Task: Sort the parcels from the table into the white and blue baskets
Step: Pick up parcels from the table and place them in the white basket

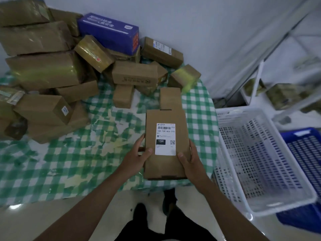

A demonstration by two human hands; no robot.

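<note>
Cardboard parcel [166,145] with a white label is being held over the counter's [69,162] near right edge, left hand [139,156] and right hand [189,160] gripping its sides, beside the white basket [260,208] and blue basket [305,146].

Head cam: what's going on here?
A person holds one cardboard parcel in both hands, the left hand and right hand gripping its sides, label facing up, over the near edge of the checked table. A big pile of parcels waits at the back of the table. The white basket to the right looks empty; the blue basket beyond it is only partly in view.
</note>
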